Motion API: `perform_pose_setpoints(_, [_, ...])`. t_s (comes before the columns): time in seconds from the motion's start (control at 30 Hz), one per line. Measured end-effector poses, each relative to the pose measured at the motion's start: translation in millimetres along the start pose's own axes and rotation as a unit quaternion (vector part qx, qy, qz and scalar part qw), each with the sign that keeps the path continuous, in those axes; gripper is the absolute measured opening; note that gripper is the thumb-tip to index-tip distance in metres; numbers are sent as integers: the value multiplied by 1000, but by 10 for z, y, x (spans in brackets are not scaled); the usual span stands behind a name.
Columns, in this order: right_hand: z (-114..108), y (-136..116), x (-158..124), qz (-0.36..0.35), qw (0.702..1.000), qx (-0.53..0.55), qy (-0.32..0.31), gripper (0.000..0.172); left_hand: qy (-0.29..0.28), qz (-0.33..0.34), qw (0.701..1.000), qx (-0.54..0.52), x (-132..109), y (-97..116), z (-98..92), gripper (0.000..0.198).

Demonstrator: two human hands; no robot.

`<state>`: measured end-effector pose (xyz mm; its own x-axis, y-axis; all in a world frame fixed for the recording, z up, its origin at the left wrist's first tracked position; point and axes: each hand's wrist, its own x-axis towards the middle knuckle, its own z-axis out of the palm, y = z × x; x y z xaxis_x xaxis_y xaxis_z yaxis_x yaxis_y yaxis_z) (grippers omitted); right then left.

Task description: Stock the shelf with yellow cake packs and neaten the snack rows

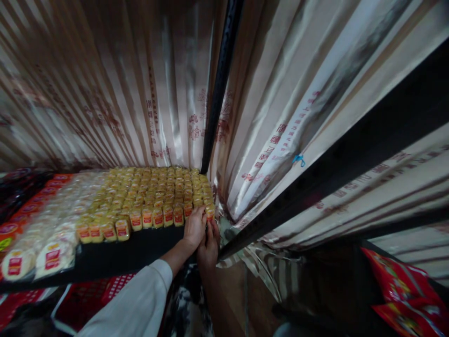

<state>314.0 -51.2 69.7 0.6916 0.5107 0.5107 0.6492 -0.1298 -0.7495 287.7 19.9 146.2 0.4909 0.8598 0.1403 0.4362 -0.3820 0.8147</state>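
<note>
Small yellow cakes in clear wrappers with red labels stand in tight rows on a dark shelf. At the right front end of the rows, my right hand has its fingers closed on a wrapped cake in the corner. Close beside it, my left hand bends its fingers against the same cake from the left, partly covering the packs behind. The hands nearly touch each other. My left forearm is in a pale sleeve.
Flat round packs with red labels and orange-red packs line the shelf's left side. Patterned curtains hang behind. A black post and slanting bar flank the corner. Below are a red basket and red bags.
</note>
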Motion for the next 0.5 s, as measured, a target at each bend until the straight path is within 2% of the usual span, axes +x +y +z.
perform_pose_setpoints(0.27, [19,-5,15,24,999,6,-34,46,-15,-10,1000,16,-44,-20,-21,37])
perform_pose_setpoints(0.4, [7,-57,11,47,999,17,-12,46,-25,4,1000,5,-133,-19,-102,43])
perform_pose_setpoints(0.5, [-15,-116,24,52,998,24,-4,45,-10,9,1000,-5,-289,-97,-179,46])
